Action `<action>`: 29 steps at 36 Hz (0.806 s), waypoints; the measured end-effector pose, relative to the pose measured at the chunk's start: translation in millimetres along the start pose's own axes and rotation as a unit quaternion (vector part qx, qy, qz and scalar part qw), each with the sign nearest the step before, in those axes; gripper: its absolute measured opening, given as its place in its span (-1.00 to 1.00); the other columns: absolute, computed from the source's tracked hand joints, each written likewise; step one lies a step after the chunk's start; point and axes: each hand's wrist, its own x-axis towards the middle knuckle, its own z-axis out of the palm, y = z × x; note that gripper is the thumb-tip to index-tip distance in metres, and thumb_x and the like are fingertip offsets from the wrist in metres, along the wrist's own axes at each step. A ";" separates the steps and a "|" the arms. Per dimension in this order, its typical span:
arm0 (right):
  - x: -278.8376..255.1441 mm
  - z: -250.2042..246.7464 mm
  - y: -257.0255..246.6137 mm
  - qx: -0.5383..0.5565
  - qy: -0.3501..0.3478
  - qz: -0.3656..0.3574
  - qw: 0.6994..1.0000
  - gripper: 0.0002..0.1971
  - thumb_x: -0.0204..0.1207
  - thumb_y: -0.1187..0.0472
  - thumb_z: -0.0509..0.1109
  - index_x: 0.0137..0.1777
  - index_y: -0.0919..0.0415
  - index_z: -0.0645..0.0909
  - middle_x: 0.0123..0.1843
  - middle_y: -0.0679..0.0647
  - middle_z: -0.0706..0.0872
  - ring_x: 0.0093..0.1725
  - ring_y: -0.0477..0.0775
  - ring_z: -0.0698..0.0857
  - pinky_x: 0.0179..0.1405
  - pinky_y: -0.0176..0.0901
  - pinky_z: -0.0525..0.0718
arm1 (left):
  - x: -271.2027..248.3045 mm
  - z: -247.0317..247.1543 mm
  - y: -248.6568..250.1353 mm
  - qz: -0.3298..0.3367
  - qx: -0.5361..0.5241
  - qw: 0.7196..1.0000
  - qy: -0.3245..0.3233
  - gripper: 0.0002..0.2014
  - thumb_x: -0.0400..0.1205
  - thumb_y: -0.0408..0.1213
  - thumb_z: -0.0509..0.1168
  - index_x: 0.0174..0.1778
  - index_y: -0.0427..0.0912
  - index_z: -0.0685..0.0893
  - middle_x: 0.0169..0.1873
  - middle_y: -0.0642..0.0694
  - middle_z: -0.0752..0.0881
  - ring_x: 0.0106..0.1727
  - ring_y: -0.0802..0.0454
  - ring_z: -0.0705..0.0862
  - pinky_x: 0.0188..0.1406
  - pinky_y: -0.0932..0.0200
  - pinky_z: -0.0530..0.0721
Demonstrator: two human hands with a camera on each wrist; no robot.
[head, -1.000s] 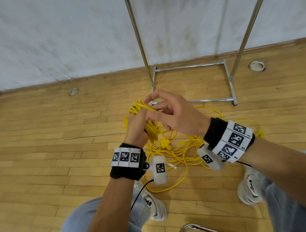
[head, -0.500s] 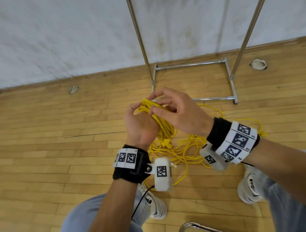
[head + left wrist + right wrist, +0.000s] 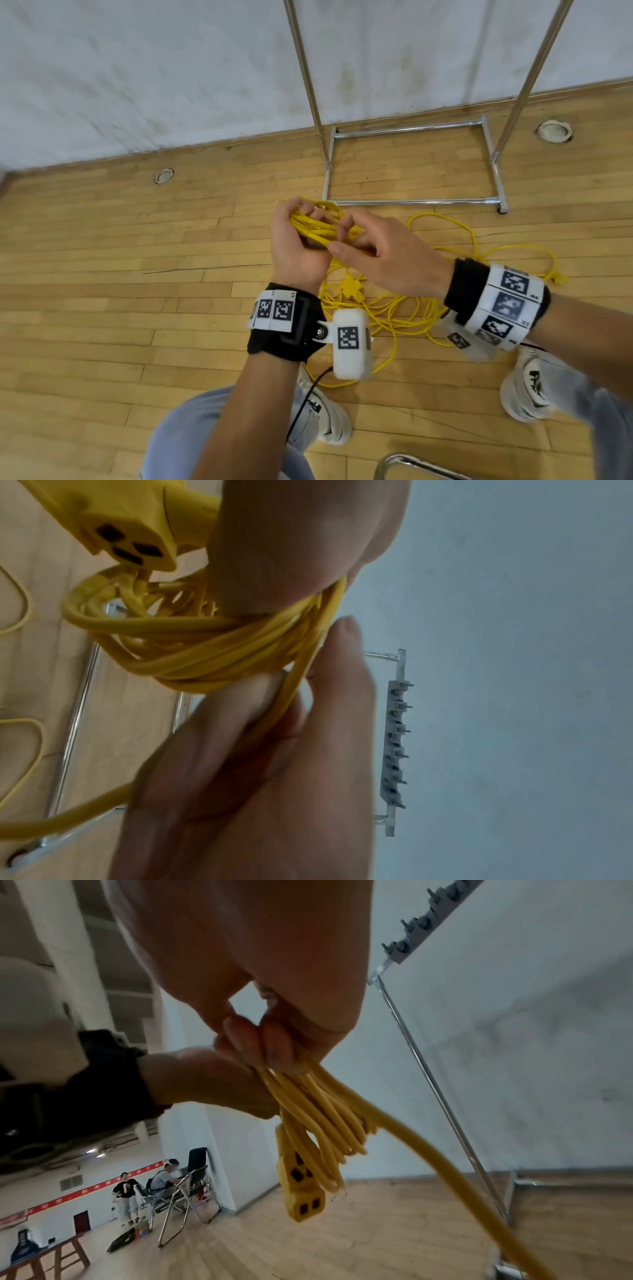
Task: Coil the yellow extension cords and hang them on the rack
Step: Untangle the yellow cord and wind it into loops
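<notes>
Coil point(image 3: 320, 228) lowered | two hands (left point(image 3: 294, 246), right point(image 3: 387, 257)) both gripping it

The rack point(image 3: 414, 202) is cut off by the top edge of the head view, so its hook bar is out of frame there. The left hand point(image 3: 294, 246) and right hand point(image 3: 387, 260) cover most of the coiled yellow cord point(image 3: 317, 228). The seated people point(image 3: 164, 1177) in the right wrist view are too small to resolve.
</notes>
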 end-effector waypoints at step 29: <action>6.7 -89.3 137.3 -0.322 -0.081 0.198 0.922 -0.17 0.31 -0.71 0.24 -0.25 0.19 0.52 -0.35 -0.04 0.48 -0.37 0.03 0.45 -0.33 -0.06 0.38 | -8.5 -10.4 47.7 -0.101 0.024 0.969 -0.224 -0.80 0.68 -0.22 0.11 0.05 -0.27 0.54 -0.49 0.06 0.48 -0.56 0.14 0.41 -0.35 0.20 0.29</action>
